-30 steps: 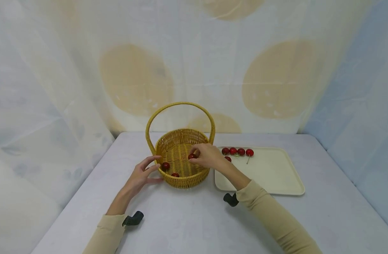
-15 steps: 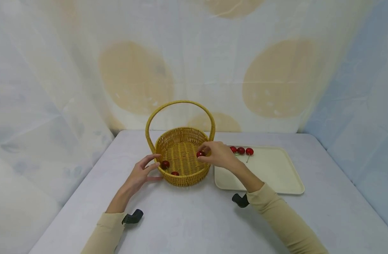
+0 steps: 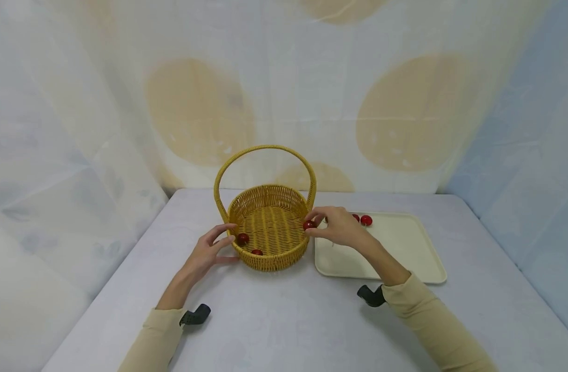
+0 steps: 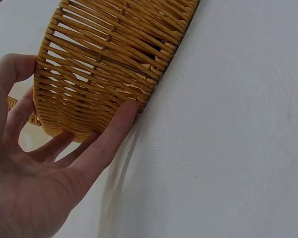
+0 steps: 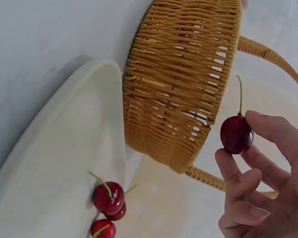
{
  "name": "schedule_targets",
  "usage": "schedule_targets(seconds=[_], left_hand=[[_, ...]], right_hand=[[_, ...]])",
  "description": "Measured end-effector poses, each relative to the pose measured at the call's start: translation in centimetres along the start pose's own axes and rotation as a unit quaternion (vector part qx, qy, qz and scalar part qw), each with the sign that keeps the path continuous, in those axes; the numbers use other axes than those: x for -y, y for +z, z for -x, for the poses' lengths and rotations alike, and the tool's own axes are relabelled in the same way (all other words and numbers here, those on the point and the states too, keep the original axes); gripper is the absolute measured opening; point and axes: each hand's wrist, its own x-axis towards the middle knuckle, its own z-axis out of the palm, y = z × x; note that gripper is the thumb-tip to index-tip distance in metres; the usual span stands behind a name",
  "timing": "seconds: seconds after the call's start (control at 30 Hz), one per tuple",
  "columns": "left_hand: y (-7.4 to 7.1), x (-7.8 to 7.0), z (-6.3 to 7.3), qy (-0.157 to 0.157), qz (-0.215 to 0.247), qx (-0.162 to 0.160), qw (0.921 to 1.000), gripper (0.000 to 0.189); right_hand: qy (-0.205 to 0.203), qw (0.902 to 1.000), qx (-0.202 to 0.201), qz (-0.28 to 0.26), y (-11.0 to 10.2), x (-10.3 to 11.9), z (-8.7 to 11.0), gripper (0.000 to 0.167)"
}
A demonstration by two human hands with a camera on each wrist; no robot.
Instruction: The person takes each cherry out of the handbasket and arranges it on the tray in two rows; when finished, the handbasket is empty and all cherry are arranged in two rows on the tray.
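Between thumb and fingertips, my right hand (image 3: 341, 227) pinches a dark red cherry (image 3: 309, 225) at the right rim of a round woven basket (image 3: 272, 263). In the right wrist view the cherry (image 5: 236, 135) has its green stem pointing up, and the basket wall (image 5: 174, 84) is behind it. My left hand (image 3: 209, 253) holds the basket's left side. The left wrist view has its fingers and thumb spread round the wicker wall (image 4: 99, 64), one fingertip at the rim and the thumb near the base. Inside the basket lie two cherries, one at the left (image 3: 242, 239) and one at the front (image 3: 257, 253).
To the right of the basket lies a cream tray (image 3: 400, 248). Cherries (image 3: 366, 220) sit along its back edge, partly hidden by my right hand; the right wrist view has several stemmed ones (image 5: 108, 198). The basket's tall arched handle (image 3: 265, 147) rises above it.
My right hand, still pinching the cherry, has moved right from over the basket's inside to its right rim, covering more of the tray's cherries. My left hand keeps its place on the basket.
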Motion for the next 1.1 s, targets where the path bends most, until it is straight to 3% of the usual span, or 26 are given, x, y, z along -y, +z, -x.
schedule_targets(seconds=[0.2,0.47,1.03,1.1], left_hand=[[0.0,-0.1,0.0,0.0,-0.005,0.0,1.0,0.047],[-0.1,0.1,-0.1,-0.001,0.001,0.002,1.0,0.057],[0.0,-0.1,0.0,-0.003,0.003,-0.002,1.0,0.054],[-0.2,0.5,-0.3,-0.001,0.0,-0.005,1.0,0.055]], right_hand=[[-0.013,0.9998,-0.011,-0.007,-0.7,-0.9,0.9,0.025],[-0.025,0.9995,-0.018,0.002,-0.9,-3.0,1.5,0.025],[-0.004,0.9991,0.007,0.042,-2.3,-8.3,2.7,0.031],[-0.001,0.9989,0.011,0.045,-2.4,-8.9,2.7,0.031]])
